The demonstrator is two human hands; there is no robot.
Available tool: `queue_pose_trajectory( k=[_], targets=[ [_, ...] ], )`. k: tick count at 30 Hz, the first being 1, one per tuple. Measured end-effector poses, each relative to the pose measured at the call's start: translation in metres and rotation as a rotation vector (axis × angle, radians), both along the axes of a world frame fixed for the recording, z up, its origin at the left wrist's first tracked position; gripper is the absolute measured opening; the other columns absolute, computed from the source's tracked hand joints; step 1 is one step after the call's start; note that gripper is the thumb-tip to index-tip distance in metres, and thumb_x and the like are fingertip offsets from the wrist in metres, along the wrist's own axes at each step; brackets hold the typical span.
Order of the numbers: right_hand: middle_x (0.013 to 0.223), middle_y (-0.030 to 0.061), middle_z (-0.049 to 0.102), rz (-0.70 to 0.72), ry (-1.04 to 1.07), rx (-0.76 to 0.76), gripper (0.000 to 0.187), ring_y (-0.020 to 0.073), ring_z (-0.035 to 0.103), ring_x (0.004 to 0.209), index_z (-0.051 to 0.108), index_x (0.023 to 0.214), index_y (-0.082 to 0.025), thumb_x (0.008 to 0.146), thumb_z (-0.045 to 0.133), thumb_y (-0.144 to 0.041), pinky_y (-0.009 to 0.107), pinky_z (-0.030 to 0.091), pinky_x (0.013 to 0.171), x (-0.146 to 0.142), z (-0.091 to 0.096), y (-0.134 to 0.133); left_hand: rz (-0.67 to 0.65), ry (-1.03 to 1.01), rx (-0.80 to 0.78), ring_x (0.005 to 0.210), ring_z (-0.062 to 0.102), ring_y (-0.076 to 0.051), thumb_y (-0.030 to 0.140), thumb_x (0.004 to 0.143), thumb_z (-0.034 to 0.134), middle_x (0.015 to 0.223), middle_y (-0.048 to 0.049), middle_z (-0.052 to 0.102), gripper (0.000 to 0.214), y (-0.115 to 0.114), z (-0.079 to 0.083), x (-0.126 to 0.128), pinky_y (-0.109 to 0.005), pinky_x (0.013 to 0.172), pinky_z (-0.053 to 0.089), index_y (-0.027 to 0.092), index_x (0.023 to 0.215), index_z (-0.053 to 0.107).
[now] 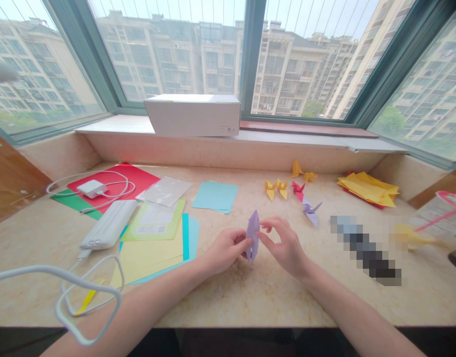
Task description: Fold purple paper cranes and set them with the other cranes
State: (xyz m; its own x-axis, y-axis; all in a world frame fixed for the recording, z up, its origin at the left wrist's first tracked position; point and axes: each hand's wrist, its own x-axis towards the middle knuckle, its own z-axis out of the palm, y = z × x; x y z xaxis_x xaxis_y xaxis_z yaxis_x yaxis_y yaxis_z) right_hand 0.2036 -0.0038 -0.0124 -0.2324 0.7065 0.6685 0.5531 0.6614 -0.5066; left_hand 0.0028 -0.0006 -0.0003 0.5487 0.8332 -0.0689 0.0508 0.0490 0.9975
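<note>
A lavender origami piece [252,225], folded into a narrow diamond with a split lower end, stands upright above the table in front of me. My left hand [229,245] is closed on its left side, with the thumb across the front and the other fingers partly hidden behind. At its right edge, my right hand [282,240] has thumb and forefinger drawn together on the paper. Beyond that hand sit a finished lavender crane [310,210], a red folded crane [298,190] and several yellow ones, including a yellow crane [282,188].
Light blue squares [215,197] lie beyond my left hand. Further left are yellow sheets [149,258], a white power bank [108,225] with cables, and red paper [119,178]. Yellow paper [369,187] and a clear cup [441,213] are at right. A white box [194,116] stands on the sill.
</note>
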Motion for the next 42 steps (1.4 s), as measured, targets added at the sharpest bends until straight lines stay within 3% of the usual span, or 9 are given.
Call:
queue_pose_trajectory(
  k=[3,8,13,16,25,32,38,42],
  targets=[
    [0.095,0.0056,0.070,-0.019,-0.088,-0.016,0.016,0.0224,0.064,0.081,0.063,0.107,-0.024,0.090,0.065,-0.024,0.042,0.048,0.081,0.001,0.000,0.001,-0.020,-0.003,-0.035,0.065,0.063,-0.015,0.047,0.087,0.065,0.076,-0.0049,0.066,0.037,0.000,0.000,0.000,-0.028,0.063,0.051,0.011,0.089,0.068],
    [0.082,0.0027,0.068,0.039,0.045,-0.208,0.007,0.0196,0.062,0.073,0.065,0.093,-0.022,0.088,0.067,-0.027,0.036,0.050,0.071,-0.002,0.002,0.002,-0.040,-0.005,-0.014,0.065,0.061,-0.015,0.046,0.088,0.064,0.078,-0.0042,0.065,0.035,0.000,0.001,-0.001,-0.026,0.062,0.050,0.012,0.096,0.070],
    [0.081,0.0022,0.066,0.151,0.136,-0.251,0.005,0.0177,0.061,0.072,0.068,0.090,-0.022,0.091,0.064,-0.024,0.033,0.052,0.070,-0.004,0.004,0.001,-0.068,-0.007,0.029,0.069,0.061,-0.015,0.045,0.091,0.061,0.081,-0.0056,0.067,0.035,0.002,-0.001,-0.003,-0.026,0.066,0.050,0.012,0.099,0.070],
    [0.085,0.0035,0.067,0.205,0.153,-0.174,0.008,0.0183,0.063,0.077,0.070,0.092,-0.023,0.092,0.062,-0.021,0.033,0.054,0.070,-0.001,0.003,0.000,-0.081,-0.057,0.005,0.069,0.063,-0.015,0.046,0.091,0.061,0.081,-0.0062,0.068,0.036,0.003,-0.001,-0.003,-0.026,0.068,0.051,0.011,0.094,0.070],
    [0.101,0.0059,0.076,0.336,-0.132,0.161,0.029,0.0189,0.070,0.084,0.070,0.115,-0.028,0.096,0.054,-0.012,0.036,0.052,0.075,0.014,0.013,-0.003,-0.129,-0.096,-0.019,0.074,0.066,-0.016,0.052,0.092,0.058,0.082,-0.0072,0.071,0.043,0.000,0.005,-0.005,-0.027,0.072,0.052,0.012,0.091,0.072],
    [0.103,0.0070,0.077,0.355,-0.108,0.196,0.032,0.0193,0.072,0.086,0.068,0.118,-0.027,0.096,0.053,-0.010,0.037,0.053,0.076,0.015,0.010,-0.001,-0.159,-0.117,-0.019,0.075,0.067,-0.016,0.050,0.094,0.055,0.081,-0.0075,0.071,0.042,-0.001,0.011,-0.006,-0.028,0.074,0.053,0.012,0.090,0.072],
    [0.105,0.0086,0.077,0.397,-0.171,0.285,0.038,0.0205,0.072,0.090,0.063,0.127,-0.025,0.094,0.055,-0.007,0.038,0.054,0.077,0.018,0.011,0.000,-0.173,-0.287,-0.205,0.076,0.069,-0.019,0.052,0.090,0.062,0.083,-0.0107,0.073,0.043,0.001,-0.001,-0.008,-0.033,0.079,0.055,0.010,0.093,0.071],
    [0.108,0.0088,0.076,0.446,-0.259,0.250,0.040,0.0213,0.071,0.095,0.061,0.131,-0.024,0.094,0.056,-0.008,0.039,0.056,0.080,0.019,0.014,-0.002,-0.177,-0.257,-0.191,0.076,0.069,-0.019,0.053,0.092,0.059,0.082,-0.0103,0.073,0.045,0.000,-0.004,-0.008,-0.033,0.079,0.055,0.010,0.092,0.070]
  ],
)
